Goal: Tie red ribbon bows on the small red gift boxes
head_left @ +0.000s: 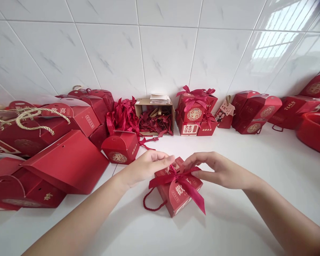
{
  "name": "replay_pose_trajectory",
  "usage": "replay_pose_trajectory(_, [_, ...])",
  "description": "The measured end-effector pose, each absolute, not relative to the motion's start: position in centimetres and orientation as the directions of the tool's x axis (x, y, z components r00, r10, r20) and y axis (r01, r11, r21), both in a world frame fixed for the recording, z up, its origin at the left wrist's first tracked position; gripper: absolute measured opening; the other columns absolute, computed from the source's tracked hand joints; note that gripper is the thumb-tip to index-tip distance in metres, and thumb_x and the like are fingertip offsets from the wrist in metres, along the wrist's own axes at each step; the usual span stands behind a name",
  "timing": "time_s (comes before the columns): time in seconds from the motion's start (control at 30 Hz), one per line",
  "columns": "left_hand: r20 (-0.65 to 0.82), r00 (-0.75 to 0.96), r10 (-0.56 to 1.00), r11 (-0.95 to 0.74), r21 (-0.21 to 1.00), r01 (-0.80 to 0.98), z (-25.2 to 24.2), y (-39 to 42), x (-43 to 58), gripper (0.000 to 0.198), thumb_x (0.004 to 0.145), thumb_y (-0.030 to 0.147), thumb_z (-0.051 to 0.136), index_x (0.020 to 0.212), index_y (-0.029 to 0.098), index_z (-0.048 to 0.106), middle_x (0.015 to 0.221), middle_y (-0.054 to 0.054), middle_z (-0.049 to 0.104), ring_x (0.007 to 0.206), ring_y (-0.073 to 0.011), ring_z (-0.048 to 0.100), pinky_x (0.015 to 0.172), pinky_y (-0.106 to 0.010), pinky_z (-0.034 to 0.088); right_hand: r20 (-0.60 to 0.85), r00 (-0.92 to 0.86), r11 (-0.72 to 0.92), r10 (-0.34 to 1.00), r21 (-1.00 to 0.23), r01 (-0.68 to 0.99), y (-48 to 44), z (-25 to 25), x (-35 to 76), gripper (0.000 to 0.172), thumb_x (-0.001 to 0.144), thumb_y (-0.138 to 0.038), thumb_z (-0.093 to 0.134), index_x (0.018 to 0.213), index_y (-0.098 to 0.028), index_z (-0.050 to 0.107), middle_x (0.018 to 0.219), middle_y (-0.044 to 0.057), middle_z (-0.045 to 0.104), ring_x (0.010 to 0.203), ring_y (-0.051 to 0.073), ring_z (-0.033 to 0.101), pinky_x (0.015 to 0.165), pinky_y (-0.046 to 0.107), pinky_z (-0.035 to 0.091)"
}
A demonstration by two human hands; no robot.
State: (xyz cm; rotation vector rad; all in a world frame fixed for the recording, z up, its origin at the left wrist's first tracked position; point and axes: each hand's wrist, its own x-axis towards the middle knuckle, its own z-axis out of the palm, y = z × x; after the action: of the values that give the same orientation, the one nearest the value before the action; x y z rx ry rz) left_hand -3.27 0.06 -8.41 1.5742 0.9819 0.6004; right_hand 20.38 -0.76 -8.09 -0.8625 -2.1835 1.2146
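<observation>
A small red gift box (174,200) with gold lettering stands on the white tabletop in front of me. A dark pink ribbon (192,188) is tied over its top in a bow, one tail hanging down the near side. My left hand (148,167) is closed at the upper left of the bow, thumb and fingertips pinching the ribbon. On the other side, my right hand (220,171) has its thumb and fingers around the bow's right loop, with fingertips partly hidden behind it. A dark red cord handle (154,209) loops out from the box's left side.
Red boxes and bags (69,160) crowd the left. Behind sit a heap of ribbons (122,117), an open carton (173,122) of small red pieces, and stacked bow-tied boxes (197,110). More red boxes (252,112) and a red basin (314,129) stand right.
</observation>
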Motion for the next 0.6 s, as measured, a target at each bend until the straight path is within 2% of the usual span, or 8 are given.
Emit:
replay_pose_trajectory(0.1, [-0.152, 0.528, 0.836, 0.028, 0.971, 0.236, -8.3, 0.1, -3.2, 0.046, 0.085, 0.058, 0.049, 0.072, 0.018, 0.069, 0.081, -0.005, 0.069, 0.083, -0.0196, 0.062, 0.080, -0.031, 0.046, 0.088, -0.693, 0.404, 0.716, -0.862, 0.308, -1.0, -7.6, 20.3, 0.023, 0.087, -0.024, 0.060, 0.109, -0.022, 0.064, 0.108, 0.003, 0.067, 0.092, 0.016, 0.063, 0.086, 0.032, 0.051])
replay_pose_trajectory(0.23, [-0.148, 0.454, 0.878, 0.073, 0.981, 0.180, -8.4, -0.1, -3.0, 0.046, 0.084, 0.058, 0.050, 0.065, 0.019, 0.066, 0.080, -0.003, 0.068, 0.083, -0.0191, 0.062, 0.081, -0.030, 0.046, 0.218, -0.558, 0.491, 0.801, -0.772, 0.403, -1.8, -8.5, 18.4, 0.013, 0.086, -0.025, 0.061, 0.095, -0.023, 0.071, 0.100, 0.005, 0.066, 0.085, 0.016, 0.064, 0.078, 0.030, 0.053])
replay_pose_trajectory(0.33, [-0.165, 0.422, 0.891, 0.086, 0.976, 0.201, -8.5, -0.4, -3.0, 0.038, 0.084, 0.053, 0.052, 0.081, 0.020, 0.070, 0.079, -0.003, 0.067, 0.084, -0.0198, 0.062, 0.077, -0.029, 0.048, 0.303, -0.514, 0.553, 0.803, -0.700, 0.451, -2.2, -9.6, 16.9, 0.009, 0.082, -0.023, 0.066, 0.086, -0.024, 0.073, 0.099, 0.006, 0.065, 0.086, 0.018, 0.063, 0.074, 0.030, 0.054])
replay_pose_trajectory(0.43, [-0.095, 0.441, 0.892, -0.016, 0.971, 0.241, -8.5, -0.6, -3.1, 0.032, 0.087, 0.047, 0.051, 0.089, 0.021, 0.070, 0.087, -0.004, 0.067, 0.096, -0.0215, 0.060, 0.082, -0.028, 0.047, 0.346, -0.485, 0.574, 0.803, -0.669, 0.472, -2.4, -10.3, 16.2, 0.008, 0.079, -0.020, 0.067, 0.082, -0.023, 0.073, 0.098, 0.006, 0.064, 0.088, 0.019, 0.062, 0.073, 0.031, 0.054])
replay_pose_trajectory(0.5, [-0.036, 0.469, 0.883, -0.118, 0.948, 0.295, -8.5, -0.6, -3.0, 0.032, 0.088, 0.045, 0.049, 0.085, 0.021, 0.069, 0.096, -0.004, 0.065, 0.099, -0.0215, 0.059, 0.085, -0.029, 0.046, 0.348, -0.483, 0.575, 0.804, -0.664, 0.478, -2.4, -10.5, 16.1, 0.010, 0.077, -0.015, 0.066, 0.079, -0.022, 0.072, 0.097, 0.005, 0.064, 0.087, 0.019, 0.062, 0.074, 0.032, 0.054])
replay_pose_trajectory(0.6, [0.027, 0.464, 0.885, -0.226, 0.897, 0.379, -8.6, -0.6, -2.9, 0.032, 0.087, 0.043, 0.050, 0.073, 0.019, 0.066, 0.105, -0.005, 0.061, 0.094, -0.0204, 0.059, 0.080, -0.029, 0.047, 0.334, -0.495, 0.572, 0.802, -0.669, 0.475, -2.3, -10.4, 16.2, 0.014, 0.074, -0.009, 0.063, 0.077, -0.021, 0.071, 0.094, 0.004, 0.065, 0.084, 0.017, 0.061, 0.074, 0.031, 0.053])
